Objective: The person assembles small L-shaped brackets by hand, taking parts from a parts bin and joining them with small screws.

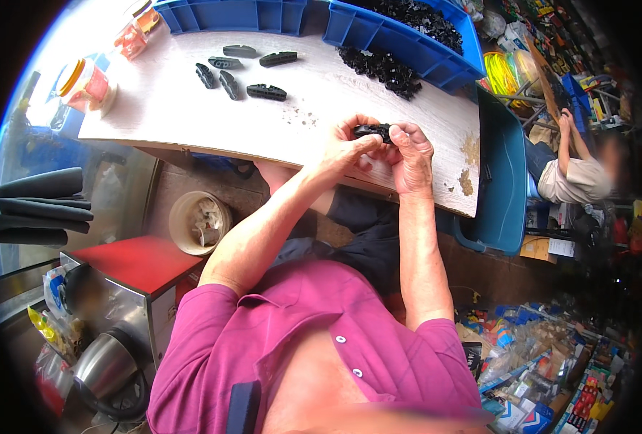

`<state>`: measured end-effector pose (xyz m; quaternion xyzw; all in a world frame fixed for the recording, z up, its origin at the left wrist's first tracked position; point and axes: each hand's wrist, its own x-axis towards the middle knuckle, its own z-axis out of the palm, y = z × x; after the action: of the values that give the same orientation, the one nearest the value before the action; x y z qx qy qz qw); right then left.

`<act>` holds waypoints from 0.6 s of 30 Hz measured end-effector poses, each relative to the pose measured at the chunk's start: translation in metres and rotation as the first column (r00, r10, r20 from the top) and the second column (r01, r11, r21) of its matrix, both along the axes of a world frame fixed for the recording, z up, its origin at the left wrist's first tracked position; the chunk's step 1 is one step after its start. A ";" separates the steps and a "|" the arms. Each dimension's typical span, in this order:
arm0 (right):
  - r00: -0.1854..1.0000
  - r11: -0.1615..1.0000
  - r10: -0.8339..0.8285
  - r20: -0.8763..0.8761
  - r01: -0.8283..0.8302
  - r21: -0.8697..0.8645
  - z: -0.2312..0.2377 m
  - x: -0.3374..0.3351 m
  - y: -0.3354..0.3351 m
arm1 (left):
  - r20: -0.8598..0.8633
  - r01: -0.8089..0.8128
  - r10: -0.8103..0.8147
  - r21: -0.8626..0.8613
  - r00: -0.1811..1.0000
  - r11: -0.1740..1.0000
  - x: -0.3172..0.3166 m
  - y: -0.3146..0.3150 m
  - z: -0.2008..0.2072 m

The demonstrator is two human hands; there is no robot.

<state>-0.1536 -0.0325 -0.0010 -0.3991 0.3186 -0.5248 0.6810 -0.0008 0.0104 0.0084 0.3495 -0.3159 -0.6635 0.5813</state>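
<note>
Over the table's near edge, my left hand [344, 150] and my right hand [413, 160] pinch a small black plastic part [370, 131] from both sides. The left thumb presses along its near side, and my right thumb and fingers close on its right end. What the right fingertips cover is hidden. Beyond my hands to the left lie several long, slightly curved black plastic pieces [267, 92], spread loosely on the pale tabletop [212, 126]. A heap of small black clips [382, 70] rests on the table at the far right.
A blue bin [368, 29] full of black parts stands at the back right, another blue bin [227, 16] at the back left. Plastic jars [86, 87] line the left side. A teal tub [502, 173] adjoins the table's right end. A person [570, 166] sits farther right.
</note>
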 end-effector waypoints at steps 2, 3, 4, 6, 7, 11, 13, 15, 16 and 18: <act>1.000 1.000 -0.011 -0.017 0.011 0.014 -0.001 0.000 0.000 | 0.028 0.021 -0.021 0.006 0.999 1.000 0.000 -0.002 -0.002; 0.999 1.000 -0.008 -0.037 0.009 0.021 -0.002 0.000 0.000 | 0.056 0.043 -0.043 0.010 0.997 0.999 0.000 -0.004 -0.003; 0.998 1.000 -0.005 -0.057 0.007 0.028 -0.002 0.000 -0.001 | 0.055 0.041 -0.042 0.011 0.998 0.999 0.000 -0.005 -0.004; 0.995 1.000 -0.004 -0.099 0.005 0.008 -0.006 -0.002 -0.005 | 0.007 0.024 -0.024 -0.004 1.000 1.000 -0.001 -0.006 -0.006; 0.990 1.000 -0.006 -0.139 0.004 -0.014 -0.008 -0.003 -0.006 | 0.005 0.023 -0.023 -0.003 1.000 1.000 0.000 -0.006 -0.007; 0.982 1.000 -0.025 -0.189 0.022 -0.017 -0.003 -0.003 -0.005 | -0.009 0.018 -0.017 0.080 1.000 0.997 0.003 -0.007 0.002; 0.981 1.000 0.009 -0.192 -0.012 -0.014 0.001 -0.001 -0.003 | -0.010 0.002 0.000 0.164 1.000 0.987 0.003 -0.007 0.004; 0.977 1.000 -0.006 -0.214 0.003 -0.019 0.003 0.002 -0.001 | -0.022 -0.046 0.050 0.176 0.998 0.983 0.000 -0.010 -0.001; 0.972 1.000 -0.022 -0.234 0.017 -0.022 0.004 0.003 -0.001 | -0.024 -0.043 0.048 0.174 0.999 0.984 -0.001 -0.011 -0.002; 0.970 0.999 -0.039 -0.238 0.036 -0.016 0.005 0.006 0.000 | -0.058 -0.082 0.093 0.165 0.994 0.983 -0.003 -0.011 -0.003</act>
<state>-0.1479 -0.0329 0.0044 -0.4571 0.4026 -0.4877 0.6255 -0.0041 -0.0002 0.0052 0.3874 -0.2257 -0.6720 0.5894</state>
